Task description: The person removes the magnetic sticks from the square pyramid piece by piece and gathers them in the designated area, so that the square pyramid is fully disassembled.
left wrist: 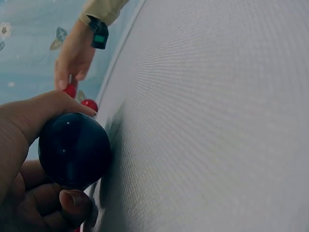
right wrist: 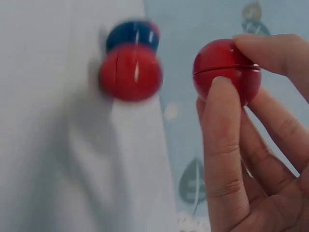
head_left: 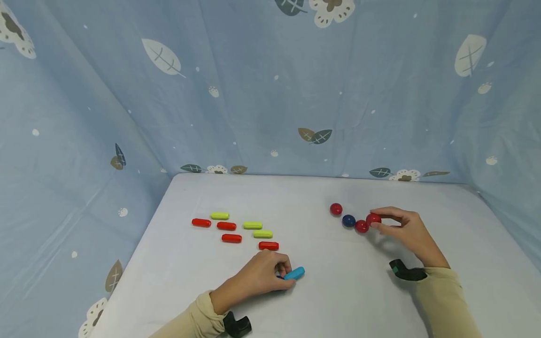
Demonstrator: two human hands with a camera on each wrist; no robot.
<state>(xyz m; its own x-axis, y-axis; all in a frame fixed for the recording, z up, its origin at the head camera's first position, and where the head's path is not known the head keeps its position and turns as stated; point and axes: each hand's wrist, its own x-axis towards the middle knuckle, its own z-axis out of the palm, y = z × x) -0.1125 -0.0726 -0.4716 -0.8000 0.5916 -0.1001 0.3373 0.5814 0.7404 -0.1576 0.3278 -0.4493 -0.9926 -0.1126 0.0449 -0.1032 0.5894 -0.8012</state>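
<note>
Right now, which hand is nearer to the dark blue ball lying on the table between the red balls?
The right hand. It pinches a red ball just right of the dark blue ball. The left hand is far off to the left, by the light blue capsule.

Glossy, probably plastic red ball [right wrist: 227, 71]; matt woven tablecloth [left wrist: 217, 121].

Red ball [head_left: 374, 218] pinched aloft; dark ball [left wrist: 74, 150] gripped low.
</note>
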